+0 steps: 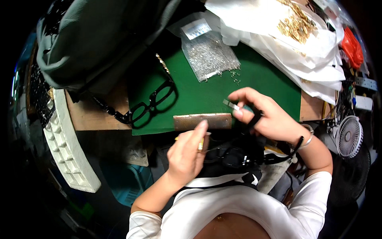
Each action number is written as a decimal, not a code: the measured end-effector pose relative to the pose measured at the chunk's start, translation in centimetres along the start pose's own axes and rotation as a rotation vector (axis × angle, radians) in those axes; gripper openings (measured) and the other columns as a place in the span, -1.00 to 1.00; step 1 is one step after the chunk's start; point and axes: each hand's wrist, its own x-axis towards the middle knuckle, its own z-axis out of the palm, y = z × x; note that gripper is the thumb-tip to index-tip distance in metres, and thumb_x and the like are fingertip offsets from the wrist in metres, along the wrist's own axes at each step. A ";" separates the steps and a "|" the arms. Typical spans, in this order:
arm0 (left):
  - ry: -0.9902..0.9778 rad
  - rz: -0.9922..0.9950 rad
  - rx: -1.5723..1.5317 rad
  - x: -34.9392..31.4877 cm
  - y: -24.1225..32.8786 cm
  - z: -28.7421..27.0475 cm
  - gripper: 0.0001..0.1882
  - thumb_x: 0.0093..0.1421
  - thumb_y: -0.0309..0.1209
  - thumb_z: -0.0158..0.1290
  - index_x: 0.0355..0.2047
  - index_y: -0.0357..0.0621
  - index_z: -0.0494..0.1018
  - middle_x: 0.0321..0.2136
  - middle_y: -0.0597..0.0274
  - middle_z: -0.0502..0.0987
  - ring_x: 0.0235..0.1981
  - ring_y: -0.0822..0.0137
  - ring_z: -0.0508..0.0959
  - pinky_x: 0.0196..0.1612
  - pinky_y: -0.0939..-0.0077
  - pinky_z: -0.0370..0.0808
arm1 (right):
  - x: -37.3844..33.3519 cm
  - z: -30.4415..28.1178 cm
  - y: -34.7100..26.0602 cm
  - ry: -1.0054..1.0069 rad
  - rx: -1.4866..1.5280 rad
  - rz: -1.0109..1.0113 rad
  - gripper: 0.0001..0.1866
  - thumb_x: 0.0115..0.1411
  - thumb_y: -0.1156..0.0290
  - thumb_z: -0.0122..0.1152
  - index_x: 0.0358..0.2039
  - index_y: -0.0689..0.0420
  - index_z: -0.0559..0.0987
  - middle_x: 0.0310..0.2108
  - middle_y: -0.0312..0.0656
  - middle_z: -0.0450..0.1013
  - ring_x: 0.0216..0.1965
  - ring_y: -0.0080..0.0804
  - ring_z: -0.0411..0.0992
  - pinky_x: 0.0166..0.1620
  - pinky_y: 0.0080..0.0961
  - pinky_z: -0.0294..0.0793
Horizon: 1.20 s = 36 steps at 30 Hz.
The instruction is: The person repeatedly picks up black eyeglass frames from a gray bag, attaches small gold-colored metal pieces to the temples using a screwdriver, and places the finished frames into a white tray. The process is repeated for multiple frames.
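Observation:
Just in front of my lap, my left hand point(186, 153) is closed, its thumb and fingers pressed together near the table's front edge. A gold-coloured band point(201, 144) shows at its fingers; what they pinch, if anything, is hidden. To the right, over the green mat point(262, 79), my right hand point(270, 115) is closed on a small flat silvery piece point(230, 104) that sticks out past the fingertips. A black curved strip point(256, 118) also runs by its fingers. Between my hands lies a brown textured bar point(203, 122) along the mat's front edge.
Black-framed glasses point(149, 106) lie left on the mat. A clear bag of small silvery parts point(211, 55) has some spilled beside it. White wrapping point(270, 44) holds gold-coloured pieces point(296, 26). A dark grey cloth or bag point(103, 36), a white tray point(71, 147) and a fan point(349, 136) stand around.

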 end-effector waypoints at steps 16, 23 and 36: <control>0.117 0.042 0.822 3.1 -3.7 -5.1 -0.27 -0.05 -0.06 0.10 0.00 -0.35 0.20 -0.10 0.01 0.22 -0.02 0.10 0.19 0.04 0.10 0.05 | 0.3 0.0 2.8 0.147 -0.158 -0.118 -0.73 0.07 0.36 0.08 -0.25 0.24 0.41 -0.41 -0.12 0.36 -0.38 -0.35 0.37 -0.30 -0.54 0.34; -0.566 -0.233 0.795 4.2 -3.7 -8.4 -0.68 -0.18 -0.66 -0.09 -0.32 -0.27 0.26 -0.40 0.01 0.35 -0.29 0.07 0.40 -0.20 0.35 0.36 | 0.6 0.8 1.5 0.128 -0.090 -0.081 -0.80 0.09 0.42 0.05 -0.29 0.25 0.41 -0.46 -0.20 0.35 -0.62 -0.56 0.35 -0.55 -0.67 0.32; 0.095 -0.225 1.069 -7.4 -8.4 -31.6 -0.68 -0.21 -0.74 -0.12 -0.40 -0.16 0.37 -0.41 0.19 0.43 -0.23 0.17 0.43 0.11 0.01 0.09 | 1.0 1.0 1.9 0.225 0.145 0.032 -0.77 0.14 0.35 0.00 -0.27 0.24 0.37 -0.52 -0.26 0.32 -0.75 -0.60 0.27 -0.74 -0.73 0.26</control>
